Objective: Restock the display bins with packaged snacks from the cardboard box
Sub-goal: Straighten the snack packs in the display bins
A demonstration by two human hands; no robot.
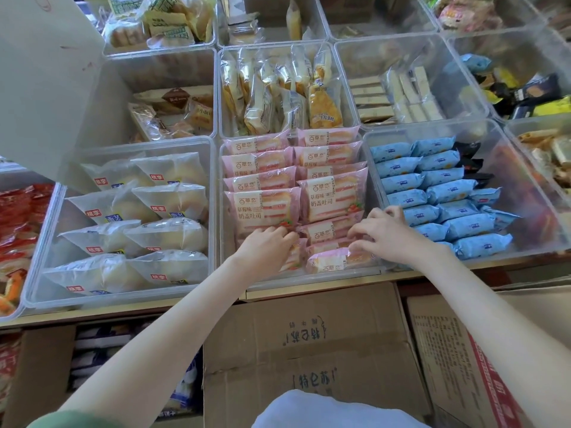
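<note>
L hand [268, 242] & R hand [383, 234] both reach into the middle front see-through plastic bin [309, 281]. The bin is nearly full of pink plastic snack packs [262, 205] w/ red & white cake inside. They stand in 2 rows, side by side, leaning back one on the next.

R hand: thumb & fingers [358, 234] are bent & pinch the top edge of the near pink pack [333, 261]. That pack lies at the front of the R row, just behind the bin's front wall.

L hand: fingers are bent down onto the front packs of the L row & touch them. Can't tell if it grips one or just presses.

Brown cardboard box [309, 344] w/ dark print sits low, under the shelf edge, right below the 2 arms. Its top flaps look shut. A 2nd box w/ red print [469, 366] stands just beside it on the R.

Bin to the R holds blue snack packs [448, 193], stacked in rows. Bin to the L holds white see-through bread packs [139, 236] w/ red labels. More bins w/ yellow & brown snacks sit behind, farther back.
</note>
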